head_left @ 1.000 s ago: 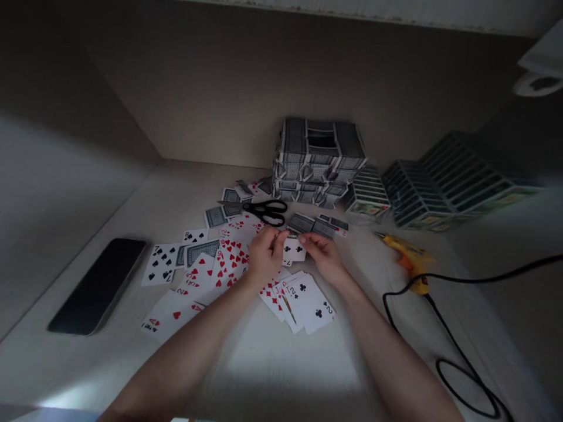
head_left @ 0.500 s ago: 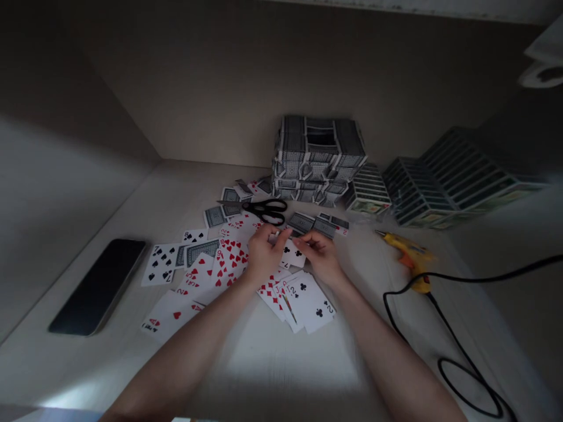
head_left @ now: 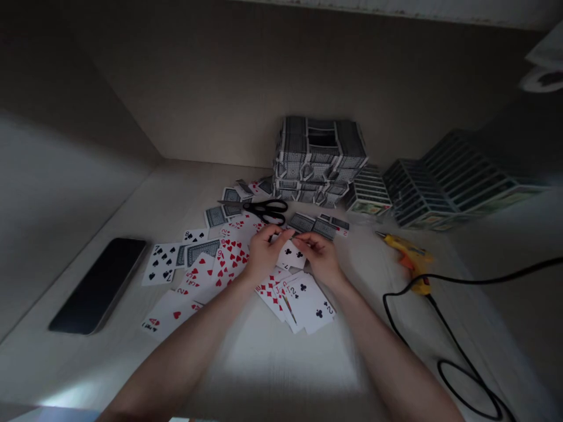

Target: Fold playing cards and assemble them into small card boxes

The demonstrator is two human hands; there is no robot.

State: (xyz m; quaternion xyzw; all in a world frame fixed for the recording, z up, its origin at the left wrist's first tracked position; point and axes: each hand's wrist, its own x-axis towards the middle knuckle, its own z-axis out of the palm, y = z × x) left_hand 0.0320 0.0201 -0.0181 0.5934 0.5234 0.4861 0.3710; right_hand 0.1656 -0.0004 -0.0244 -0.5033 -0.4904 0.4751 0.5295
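Note:
Between my two hands is a playing card, face up, with black clubs and a 7 at its near edge. My left hand pinches its far left side, thumb and fingers closed. On the other side my right hand grips the far right edge, its thumb close to the left one. The fingers hide the card's far edge. Just below the hands lies a small fan of cards, a two of clubs on top. Red-suited cards spread out left of my left hand. Black-handled scissors rest just beyond it.
A box-like structure built of cards stands at the back. Packs of cards are stacked right of it. A yellow glue gun with a black cord lies at right. A phone lies at left.
Both hands stay almost in place with the card between them. The view has shifted very slightly; the things on the table have not moved.

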